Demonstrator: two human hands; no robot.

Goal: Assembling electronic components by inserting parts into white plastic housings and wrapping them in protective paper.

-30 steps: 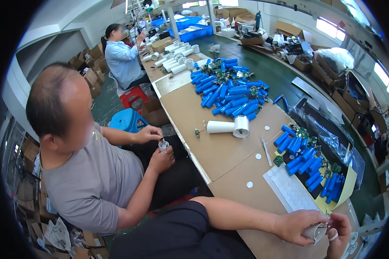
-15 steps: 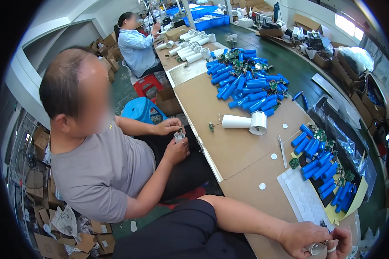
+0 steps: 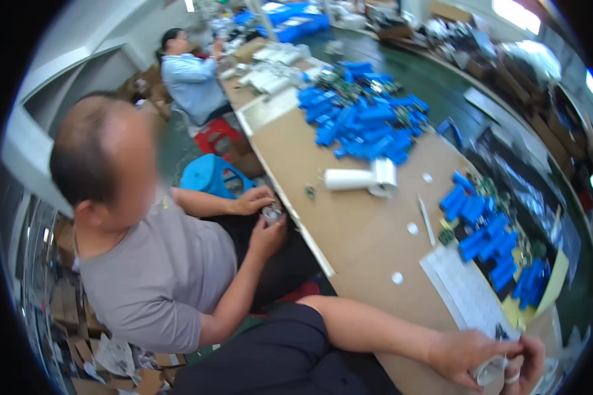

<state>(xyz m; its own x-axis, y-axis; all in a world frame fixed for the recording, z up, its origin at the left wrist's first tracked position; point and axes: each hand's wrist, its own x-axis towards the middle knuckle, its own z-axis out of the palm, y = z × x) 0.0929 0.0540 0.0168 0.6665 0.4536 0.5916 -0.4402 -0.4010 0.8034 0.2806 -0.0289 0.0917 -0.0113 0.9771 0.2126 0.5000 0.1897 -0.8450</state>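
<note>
At the lower right, my left hand (image 3: 461, 355) is closed around a short white round tube end (image 3: 489, 372), its open mouth turned up. My right hand (image 3: 532, 359) meets it from the right, with a white band on one finger. The right fingers are pinched at the tube's rim. A small dark part (image 3: 501, 331) shows just above the fingertips; whether they grip it is blurred. Just beyond the hands lies a white sheet of round stickers (image 3: 451, 280). Blue cylindrical battery packs (image 3: 484, 240) with green circuit boards (image 3: 446, 237) lie past the sheet.
A big heap of blue packs (image 3: 369, 122) covers the far table (image 3: 290, 158). Nearer lie a white tube with a cap (image 3: 352, 179), white discs (image 3: 397, 278) and tweezers (image 3: 426, 220). A co-worker (image 3: 158, 263) sits at left, holding a white cup; another person (image 3: 190, 82) sits farther back.
The whole view has shifted and blurred slightly, with table items sitting a little farther left. My hands stay together at the tube end, the right one turned a little.
</note>
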